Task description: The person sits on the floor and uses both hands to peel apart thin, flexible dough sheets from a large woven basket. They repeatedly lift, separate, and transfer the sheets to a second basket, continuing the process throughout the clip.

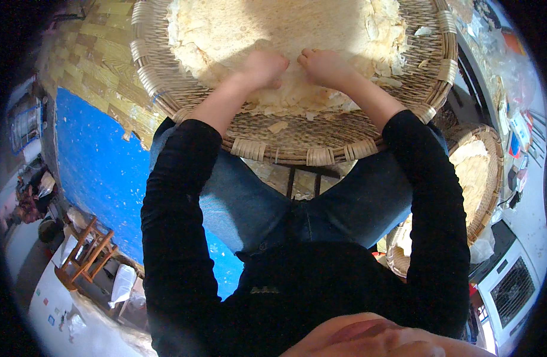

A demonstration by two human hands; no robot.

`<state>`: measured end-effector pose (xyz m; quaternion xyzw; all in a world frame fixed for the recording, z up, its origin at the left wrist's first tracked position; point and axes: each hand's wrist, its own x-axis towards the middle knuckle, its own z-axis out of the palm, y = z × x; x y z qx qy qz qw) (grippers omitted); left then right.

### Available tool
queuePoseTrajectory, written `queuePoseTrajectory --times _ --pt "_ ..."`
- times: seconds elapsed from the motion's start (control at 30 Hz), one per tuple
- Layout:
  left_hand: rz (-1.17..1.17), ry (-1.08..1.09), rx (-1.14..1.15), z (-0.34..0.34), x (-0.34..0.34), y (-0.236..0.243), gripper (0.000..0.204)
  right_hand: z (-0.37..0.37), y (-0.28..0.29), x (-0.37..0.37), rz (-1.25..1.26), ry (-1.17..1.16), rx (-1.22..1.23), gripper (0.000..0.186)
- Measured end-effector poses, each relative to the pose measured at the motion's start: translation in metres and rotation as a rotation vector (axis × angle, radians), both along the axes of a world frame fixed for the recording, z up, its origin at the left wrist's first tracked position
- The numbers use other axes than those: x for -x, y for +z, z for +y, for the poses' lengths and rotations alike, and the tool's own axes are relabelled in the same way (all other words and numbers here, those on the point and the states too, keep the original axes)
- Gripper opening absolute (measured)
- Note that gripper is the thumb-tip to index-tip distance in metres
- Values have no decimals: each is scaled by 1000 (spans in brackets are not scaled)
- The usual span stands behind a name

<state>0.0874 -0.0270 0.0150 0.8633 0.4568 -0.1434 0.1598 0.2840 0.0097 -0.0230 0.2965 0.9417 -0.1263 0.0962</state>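
Note:
A wide round wicker tray (248, 149) rests across my knees, its near rim toward me. On it lies a pile of thin, pale flatbread (226, 27) with ragged, crumbling edges. My left hand (264, 68) is closed at the near part of the pile, its fingers curled in against the top sheet. A short gap to its right, my right hand (327, 67) is closed in a similar pinch on the sheet. Both hands partly hide the edge between their fingers. Loose flakes (278, 127) have dropped onto the bare weave close to the rim.
More wicker trays with flatbread (471, 172) stand at my right, beside a cluttered surface (517, 113). A white slatted appliance (514, 291) is at the lower right. Left of me are a blue floor sheet (98, 172), wood-patterned flooring (92, 59) and a small wooden stool (89, 253).

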Motion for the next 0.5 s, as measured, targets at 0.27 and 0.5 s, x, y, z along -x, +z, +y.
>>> queuePoseTrajectory --times 0.27,0.5 --pt "133 81 125 7 -11 -2 19 -5 16 3 -13 21 25 37" --pt "-83 355 -30 15 5 1 17 -7 12 6 63 -223 59 54"
